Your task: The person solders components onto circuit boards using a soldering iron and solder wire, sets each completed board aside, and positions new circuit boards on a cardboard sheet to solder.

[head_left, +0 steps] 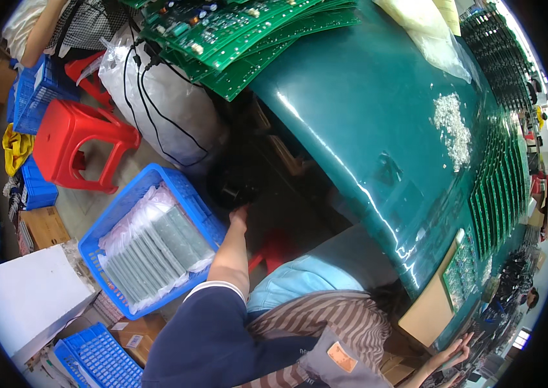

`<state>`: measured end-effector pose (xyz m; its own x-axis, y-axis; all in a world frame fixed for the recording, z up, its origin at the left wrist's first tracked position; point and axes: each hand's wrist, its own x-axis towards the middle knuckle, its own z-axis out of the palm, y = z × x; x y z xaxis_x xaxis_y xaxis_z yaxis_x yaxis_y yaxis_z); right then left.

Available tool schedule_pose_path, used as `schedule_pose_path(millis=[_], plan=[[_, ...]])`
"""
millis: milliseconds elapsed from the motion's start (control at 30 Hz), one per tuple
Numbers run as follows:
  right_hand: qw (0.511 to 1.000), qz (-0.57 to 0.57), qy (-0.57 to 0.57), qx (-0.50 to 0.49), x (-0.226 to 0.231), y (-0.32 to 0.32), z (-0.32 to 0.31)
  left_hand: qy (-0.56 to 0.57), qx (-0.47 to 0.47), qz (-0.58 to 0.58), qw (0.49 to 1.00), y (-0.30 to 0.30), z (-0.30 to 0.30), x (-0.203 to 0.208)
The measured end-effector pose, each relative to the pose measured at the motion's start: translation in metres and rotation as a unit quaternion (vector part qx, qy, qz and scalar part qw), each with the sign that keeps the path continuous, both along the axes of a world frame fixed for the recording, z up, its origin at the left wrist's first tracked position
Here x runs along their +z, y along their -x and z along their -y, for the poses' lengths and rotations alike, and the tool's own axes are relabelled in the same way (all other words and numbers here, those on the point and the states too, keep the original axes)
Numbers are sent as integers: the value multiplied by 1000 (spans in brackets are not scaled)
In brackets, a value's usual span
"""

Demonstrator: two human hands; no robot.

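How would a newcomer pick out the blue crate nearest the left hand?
From the big green table, look left to the left hand. Just left of it stands a blue plastic crate. Unlike the perforated blue basket near the lower edge, it holds a row of flat grey slabs amid whitish film.

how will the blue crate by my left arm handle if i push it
The blue crate is probably heavy, with rows of grey slabs packed inside. Its thick rim suggests stiff walls. The crinkled pale wrapping looks floppy and may shift.
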<state>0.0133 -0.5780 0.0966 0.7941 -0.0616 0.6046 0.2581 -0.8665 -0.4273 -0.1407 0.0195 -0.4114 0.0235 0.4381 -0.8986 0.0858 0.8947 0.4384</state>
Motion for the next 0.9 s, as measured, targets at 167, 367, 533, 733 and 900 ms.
schedule_pose_path(millis=[167,367,533,733,900], plan=[[996,58,40,63,11,-27,-25,13,-17,-11,1000,13,-9,-12],[983,144,32,113,58,-19,-138,59,60,333,939,-23,39,276],[911,49,-98,398,63,-10,-229,-33,-96,540,835,6,70,417],[734,-304,-333,508,43,20,-290,-621,-75,652,428,-26,132,572],[749,-186,-376,514,68,46,-285,-797,-101,494,332,-29,150,591]])
